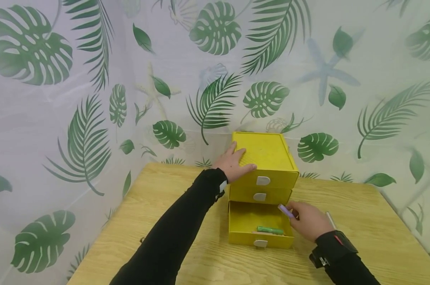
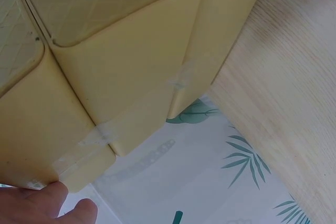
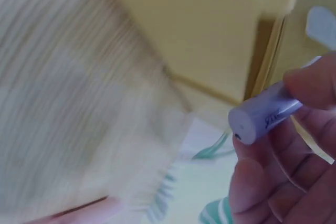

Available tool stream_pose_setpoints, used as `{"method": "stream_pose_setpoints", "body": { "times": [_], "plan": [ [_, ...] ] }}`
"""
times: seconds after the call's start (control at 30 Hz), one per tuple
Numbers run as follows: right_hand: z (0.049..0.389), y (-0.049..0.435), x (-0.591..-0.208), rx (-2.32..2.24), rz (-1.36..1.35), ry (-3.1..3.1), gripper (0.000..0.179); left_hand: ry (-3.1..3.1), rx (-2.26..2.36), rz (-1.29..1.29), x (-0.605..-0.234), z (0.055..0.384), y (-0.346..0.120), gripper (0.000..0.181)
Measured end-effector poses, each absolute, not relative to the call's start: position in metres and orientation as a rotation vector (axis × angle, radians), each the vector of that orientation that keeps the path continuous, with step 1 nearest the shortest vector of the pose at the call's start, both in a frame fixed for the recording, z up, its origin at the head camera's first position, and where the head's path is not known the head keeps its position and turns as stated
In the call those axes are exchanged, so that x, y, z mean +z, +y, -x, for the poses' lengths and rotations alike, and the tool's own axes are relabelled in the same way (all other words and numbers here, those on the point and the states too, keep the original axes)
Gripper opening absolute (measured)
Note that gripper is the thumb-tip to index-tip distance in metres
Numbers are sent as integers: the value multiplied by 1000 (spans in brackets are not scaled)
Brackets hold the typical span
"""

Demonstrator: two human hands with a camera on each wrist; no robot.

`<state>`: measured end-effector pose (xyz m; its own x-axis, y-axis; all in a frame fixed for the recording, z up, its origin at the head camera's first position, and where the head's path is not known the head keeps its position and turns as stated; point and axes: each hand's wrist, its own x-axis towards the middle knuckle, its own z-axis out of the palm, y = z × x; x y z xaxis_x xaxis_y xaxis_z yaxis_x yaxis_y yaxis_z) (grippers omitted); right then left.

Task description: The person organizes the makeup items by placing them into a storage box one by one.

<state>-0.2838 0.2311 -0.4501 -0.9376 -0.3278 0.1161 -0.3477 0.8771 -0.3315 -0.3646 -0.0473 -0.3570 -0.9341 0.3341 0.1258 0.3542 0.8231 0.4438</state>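
Observation:
A yellow three-drawer box [image 1: 265, 152] stands on the table, its bottom drawer [image 1: 236, 237] pulled out. My left hand [image 1: 233, 164] rests on the box's top at the left edge, fingers spread; the left wrist view shows its fingertips [image 2: 50, 198] by the box's taped side. My right hand [image 1: 311, 221] pinches a short purple marker [image 1: 286, 211] between thumb and fingers, over the open drawer's right side. Dark lettering marks the purple barrel [image 3: 268, 113] in the right wrist view. A green marker [image 1: 270, 230] lies inside the drawer, near its front.
A thin pale stick-like thing [image 1: 330, 219] lies on the wooden table [image 1: 371, 221] behind my right wrist, partly hidden. The two upper drawers, with white pull tabs [image 1: 263, 181], are closed. A leaf-patterned sheet [image 1: 215, 59] hangs behind the table.

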Motion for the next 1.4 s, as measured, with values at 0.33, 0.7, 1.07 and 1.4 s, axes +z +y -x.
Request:
{"method": "stream_pose_setpoints", "body": {
  "times": [0.33, 0.7, 1.07, 1.4],
  "plan": [
    [284, 192, -455, 425, -729, -2838, 18, -2957, -740, 542, -358, 364, -48, 79],
    [292, 177, -476, 318, -700, -2883, 15, -2959, -732, 547, -359, 364, -48, 79],
    [294, 168, -475, 246, -699, -3049, 8, -2960, -741, 541, -358, 363, -48, 79],
    [295, 168, -481, 199, -678, -3053, 13, -2962, -747, 537, -357, 362, -48, 78]
  ]
}}
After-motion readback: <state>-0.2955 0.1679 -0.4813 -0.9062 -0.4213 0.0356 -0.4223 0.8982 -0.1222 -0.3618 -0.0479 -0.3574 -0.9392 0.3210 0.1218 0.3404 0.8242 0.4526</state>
